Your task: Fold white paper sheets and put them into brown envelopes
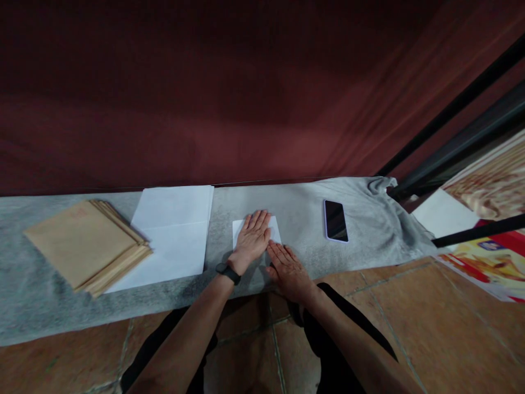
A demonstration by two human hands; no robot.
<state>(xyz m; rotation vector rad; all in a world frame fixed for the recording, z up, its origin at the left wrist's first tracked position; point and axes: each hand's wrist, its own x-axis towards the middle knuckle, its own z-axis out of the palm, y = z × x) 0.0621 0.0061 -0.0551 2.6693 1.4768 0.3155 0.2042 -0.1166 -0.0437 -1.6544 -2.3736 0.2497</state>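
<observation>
A small piece of white paper (274,225), perhaps folded, lies on the grey cloth in front of me. My left hand (255,234) rests flat on top of it with the fingers stretched out, covering much of its middle. At the paper's lower right edge is my right hand (290,272), palm down and fingers extended, its fingertips at or just over the edge. Neither hand grips anything. To the left lies a stack of larger white sheets (176,219) with a crease across the top one.
Several brown paper envelopes (86,241) are piled over the left part of the white sheets. A phone (336,221) lies on the grey cloth (295,200) to the right. Behind hangs a dark red curtain (246,109). Black bars (455,112) and a printed box (492,260) stand at the right.
</observation>
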